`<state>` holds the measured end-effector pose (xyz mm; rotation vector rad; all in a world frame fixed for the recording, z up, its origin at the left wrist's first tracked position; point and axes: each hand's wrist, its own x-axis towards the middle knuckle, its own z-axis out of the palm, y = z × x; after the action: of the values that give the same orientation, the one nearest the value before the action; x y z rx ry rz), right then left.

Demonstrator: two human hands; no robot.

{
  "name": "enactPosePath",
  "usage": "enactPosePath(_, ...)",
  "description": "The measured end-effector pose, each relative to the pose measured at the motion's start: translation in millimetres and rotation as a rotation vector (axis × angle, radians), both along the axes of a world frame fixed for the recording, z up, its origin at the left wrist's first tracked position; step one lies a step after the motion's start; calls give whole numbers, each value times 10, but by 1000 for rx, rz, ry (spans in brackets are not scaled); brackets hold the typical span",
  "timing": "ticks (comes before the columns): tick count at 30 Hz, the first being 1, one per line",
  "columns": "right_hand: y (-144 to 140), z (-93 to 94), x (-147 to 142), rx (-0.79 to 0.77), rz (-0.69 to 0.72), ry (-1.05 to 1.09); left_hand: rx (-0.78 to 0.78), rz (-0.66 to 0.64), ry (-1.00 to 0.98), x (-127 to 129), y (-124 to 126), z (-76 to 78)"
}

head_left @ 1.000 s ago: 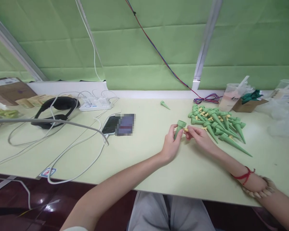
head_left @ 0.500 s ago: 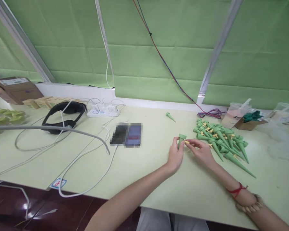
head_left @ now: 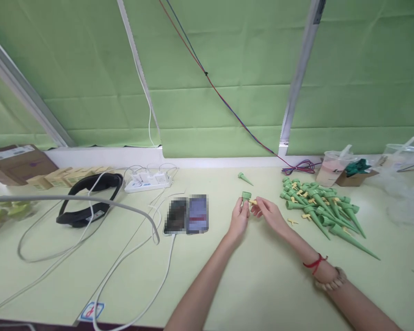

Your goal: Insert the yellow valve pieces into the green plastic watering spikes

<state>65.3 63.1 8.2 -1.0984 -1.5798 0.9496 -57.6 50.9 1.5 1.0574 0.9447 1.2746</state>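
Observation:
My left hand (head_left: pixel 239 217) is closed around a green plastic watering spike (head_left: pixel 246 195), its wide collar standing up above the fingers and its lower part hidden. A small yellow valve (head_left: pixel 253 202) sits at the side of that collar, pinched by the fingertips of my right hand (head_left: pixel 269 215). Whether the valve is seated in the spike I cannot tell. To the right lies a heap of green spikes (head_left: pixel 317 200) with yellow valves among them. One loose yellow valve (head_left: pixel 292 221) rests on the table just in front of the heap, and a single spike (head_left: pixel 244 178) lies farther back.
Two phones (head_left: pixel 197 214) lie left of my hands, a white cable (head_left: pixel 170 257) running from one. Farther left are a black headset (head_left: pixel 89 200), a power strip (head_left: pixel 148 181) and a cardboard box (head_left: pixel 20 163). A plastic cup (head_left: pixel 331 168) stands behind the heap.
The camera view has tilted up and shifted. Both hands still hold the spike and the valve close together, and the right hand's other fingers have curled differently.

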Motion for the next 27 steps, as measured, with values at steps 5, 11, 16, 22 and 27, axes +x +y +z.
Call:
enactPosePath(5,-56,14,107,113,-104,-4,16,-40,20,38,-24,12)
enactPosePath(11,-101,-52,109,-36,-108,42,-15,-63,36,79,-49,-61)
enactPosePath(16,-51,-165,142,-72,-58,76,-54,-78,36,102,-58,-84)
enactPosePath(22,-7,-176,185,37,-62,66,-102,-81,32,99,-36,-86)
enactPosePath(27,-36,-173,187,-99,-6,57,-121,-92,44,115,-43,-84)
